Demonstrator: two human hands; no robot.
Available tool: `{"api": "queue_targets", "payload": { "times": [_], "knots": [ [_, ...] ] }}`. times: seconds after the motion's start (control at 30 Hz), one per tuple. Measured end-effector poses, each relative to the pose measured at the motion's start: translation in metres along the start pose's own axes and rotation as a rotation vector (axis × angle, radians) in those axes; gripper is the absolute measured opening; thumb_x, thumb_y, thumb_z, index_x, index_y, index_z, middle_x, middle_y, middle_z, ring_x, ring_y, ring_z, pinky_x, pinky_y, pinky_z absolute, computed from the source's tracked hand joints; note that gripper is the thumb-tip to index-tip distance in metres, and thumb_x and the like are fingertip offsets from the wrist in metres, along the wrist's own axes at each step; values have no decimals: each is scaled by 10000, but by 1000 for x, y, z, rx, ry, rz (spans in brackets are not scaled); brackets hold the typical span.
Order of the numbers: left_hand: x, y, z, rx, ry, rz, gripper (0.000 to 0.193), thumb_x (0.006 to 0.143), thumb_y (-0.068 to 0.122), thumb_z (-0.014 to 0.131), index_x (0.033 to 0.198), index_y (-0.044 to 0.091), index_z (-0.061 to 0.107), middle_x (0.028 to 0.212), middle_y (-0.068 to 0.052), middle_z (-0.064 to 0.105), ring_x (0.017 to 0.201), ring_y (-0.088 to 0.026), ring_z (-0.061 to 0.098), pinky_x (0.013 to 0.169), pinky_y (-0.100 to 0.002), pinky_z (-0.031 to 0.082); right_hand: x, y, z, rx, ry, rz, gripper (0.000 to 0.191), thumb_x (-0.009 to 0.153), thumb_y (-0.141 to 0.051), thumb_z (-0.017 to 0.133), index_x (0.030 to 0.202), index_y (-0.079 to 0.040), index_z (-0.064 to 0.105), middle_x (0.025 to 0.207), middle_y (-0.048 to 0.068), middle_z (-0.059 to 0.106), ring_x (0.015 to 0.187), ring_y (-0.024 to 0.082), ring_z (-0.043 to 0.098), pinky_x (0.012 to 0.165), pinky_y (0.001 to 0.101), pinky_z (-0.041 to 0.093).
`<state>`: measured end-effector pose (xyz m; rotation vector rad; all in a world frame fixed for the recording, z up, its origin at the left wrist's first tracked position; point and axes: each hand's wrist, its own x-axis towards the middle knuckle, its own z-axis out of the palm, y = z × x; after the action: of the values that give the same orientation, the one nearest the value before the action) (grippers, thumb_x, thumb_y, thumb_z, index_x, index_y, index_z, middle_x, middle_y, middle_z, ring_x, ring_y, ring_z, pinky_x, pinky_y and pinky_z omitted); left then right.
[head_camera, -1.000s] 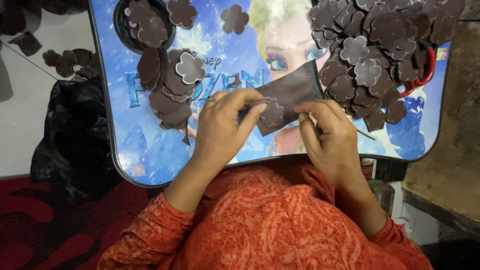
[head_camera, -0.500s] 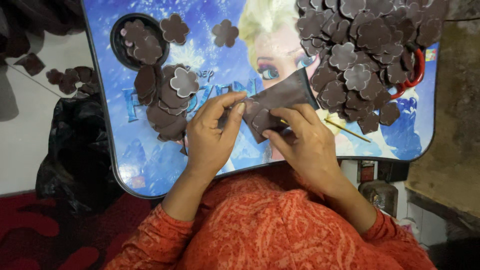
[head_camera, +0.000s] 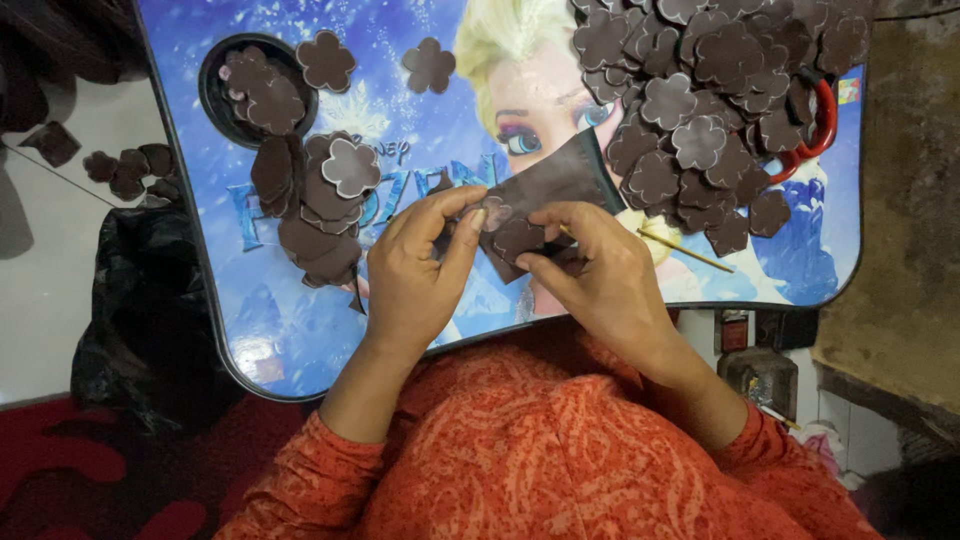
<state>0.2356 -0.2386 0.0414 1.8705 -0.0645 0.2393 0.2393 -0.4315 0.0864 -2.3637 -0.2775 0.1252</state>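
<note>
Head view: a person works over a blue picture-printed lap tray (head_camera: 300, 330).
Left hand (head_camera: 415, 280): pinching the brown sheet (head_camera: 545, 190) at its near edge.
Right hand (head_camera: 600, 270): grasping the same sheet, above the tray.
Right of it: a heap of brown flower cut-outs (head_camera: 700, 90).

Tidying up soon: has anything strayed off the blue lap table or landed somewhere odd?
Yes. A few brown flower cut-outs and one brown scrap lie on the pale floor left of the lap table. Both hands, left hand and right hand, hold a brown sheet.
</note>
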Motion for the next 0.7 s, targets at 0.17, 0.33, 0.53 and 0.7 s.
{"api": "queue_targets", "payload": {
  "times": [0.17, 0.33, 0.53, 0.7],
  "knots": [
    [-1, -2, 0, 20, -5, 36, 172, 1005, 120, 712, 1172, 81, 723, 1121, -74, 757, 1000, -216, 738, 873, -325, 577, -2, 3, 2, 43, 31, -20, 300, 888, -57, 813, 1158, -33, 684, 1025, 77, 701, 856, 126, 698, 663, 247, 573],
    [2, 3, 3, 76, -25, 66, 182, 984, 123, 725, 1163, 93, 736, 1087, -60, 765, 945, -212, 722, 857, -333, 558, -6, 19, -25, 131, 88, 252, 208, 908, -31, 763, 1114, -50, 737, 931, 70, 739, 618, 133, 530, 522, 257, 423],
    [0, 10, 7, 104, -63, 63, 190, 958, 131, 746, 1144, 96, 744, 995, -36, 773, 866, -199, 705, 800, -338, 538, -18, 37, -75, -338, 404, 13, 190, 1006, -42, 805, 1173, -26, 715, 1052, 71, 718, 892, 122, 647, 765, 266, 525],
    [-6, 19, 15, -3, -185, 96, 145, 956, 136, 742, 1096, 100, 738, 1027, -48, 762, 917, -208, 725, 812, -337, 544, -30, 17, -64, -50, 221, -50, 263, 936, -73, 788, 1171, -16, 684, 1096, 93, 690, 971, 176, 668, 806, 290, 533]
  ]
}}
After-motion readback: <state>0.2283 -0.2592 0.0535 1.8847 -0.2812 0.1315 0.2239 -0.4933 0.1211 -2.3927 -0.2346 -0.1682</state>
